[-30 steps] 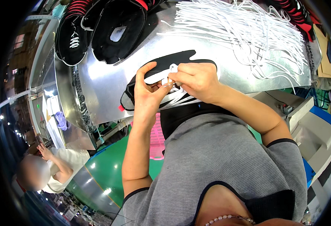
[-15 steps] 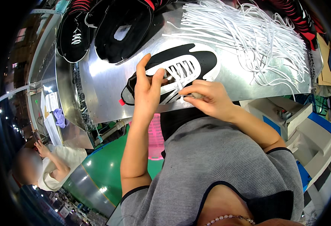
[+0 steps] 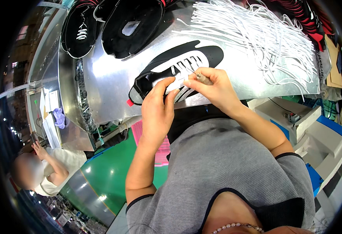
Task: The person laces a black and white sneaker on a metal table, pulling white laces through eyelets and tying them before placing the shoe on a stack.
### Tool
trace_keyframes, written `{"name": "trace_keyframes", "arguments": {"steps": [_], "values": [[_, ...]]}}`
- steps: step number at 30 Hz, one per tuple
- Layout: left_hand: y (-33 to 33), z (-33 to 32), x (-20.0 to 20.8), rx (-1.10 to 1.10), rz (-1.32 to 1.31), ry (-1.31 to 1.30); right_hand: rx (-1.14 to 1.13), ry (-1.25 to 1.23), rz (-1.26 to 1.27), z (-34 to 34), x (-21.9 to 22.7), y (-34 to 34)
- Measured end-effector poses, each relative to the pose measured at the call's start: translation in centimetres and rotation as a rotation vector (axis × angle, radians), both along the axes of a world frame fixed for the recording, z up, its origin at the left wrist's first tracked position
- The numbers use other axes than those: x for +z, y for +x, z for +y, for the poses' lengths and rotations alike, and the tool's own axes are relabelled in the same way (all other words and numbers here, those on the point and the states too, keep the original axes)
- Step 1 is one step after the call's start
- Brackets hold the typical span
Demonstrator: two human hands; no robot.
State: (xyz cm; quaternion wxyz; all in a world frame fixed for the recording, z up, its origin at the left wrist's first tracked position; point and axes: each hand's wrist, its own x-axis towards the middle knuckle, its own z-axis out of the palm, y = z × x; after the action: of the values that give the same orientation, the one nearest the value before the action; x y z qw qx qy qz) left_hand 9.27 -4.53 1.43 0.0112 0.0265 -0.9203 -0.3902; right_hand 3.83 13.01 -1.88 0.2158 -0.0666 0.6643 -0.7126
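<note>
A black, white and grey shoe upper [image 3: 170,64] with a red tab at its heel lies on the metal table in front of me. White lace runs across its eyelet panel. My left hand [image 3: 155,111] holds the upper near its opening, thumb and forefinger close together on the near eyelet edge. In my right hand [image 3: 220,90], a small tool with a beige handle [image 3: 204,78] is pinched between thumb and fingers. Its tip meets the lacing beside my left fingertips, but exactly what it touches is too small to make out.
White shoelaces [image 3: 252,43] lie in a big loose heap at the back right. Black uppers [image 3: 114,29] stand at the back left. The metal table's [image 3: 106,84] near edge runs before my body. A pink basket [image 3: 164,152] sits below; another person [image 3: 54,173] is at far left.
My left hand has moved down and right, from the opening's far side to the near eyelet edge. My right hand has risen slightly with the tool, and the upper has shifted a little.
</note>
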Motion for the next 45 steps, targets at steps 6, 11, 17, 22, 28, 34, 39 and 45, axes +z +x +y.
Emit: {"name": "trace_keyframes", "arguments": {"steps": [6,11,17,22,28,34,39,45], "values": [[-0.7,1.5,-0.7,0.049,0.105,-0.122,-0.048,0.069,0.145,-0.7,-0.7,0.1],[-1.1,2.1,-1.3,0.065,0.232,-0.204,-0.054,0.131,0.244,0.9,-0.5,0.7],[-1.4,2.0,-1.2,0.101,0.170,-0.130,0.059,0.296,0.299,2.1,0.5,1.6],[-1.9,1.7,-1.2,-0.003,0.175,-0.101,0.084,0.266,0.270,1.8,0.3,0.6],[-1.8,1.4,-1.6,-0.165,0.223,-0.077,0.129,0.363,0.179,-0.2,-0.2,-0.8],[-1.6,1.5,-1.2,-0.073,0.230,-0.103,0.243,0.416,0.179,3.6,1.2,-1.7],[-2.0,1.0,-1.0,-0.165,0.025,0.036,-0.097,0.285,0.382,2.4,-0.7,-3.0],[-2.3,0.5,1.7,-0.261,-0.249,-0.324,-0.169,0.323,0.332,1.7,-2.3,-3.5]]}}
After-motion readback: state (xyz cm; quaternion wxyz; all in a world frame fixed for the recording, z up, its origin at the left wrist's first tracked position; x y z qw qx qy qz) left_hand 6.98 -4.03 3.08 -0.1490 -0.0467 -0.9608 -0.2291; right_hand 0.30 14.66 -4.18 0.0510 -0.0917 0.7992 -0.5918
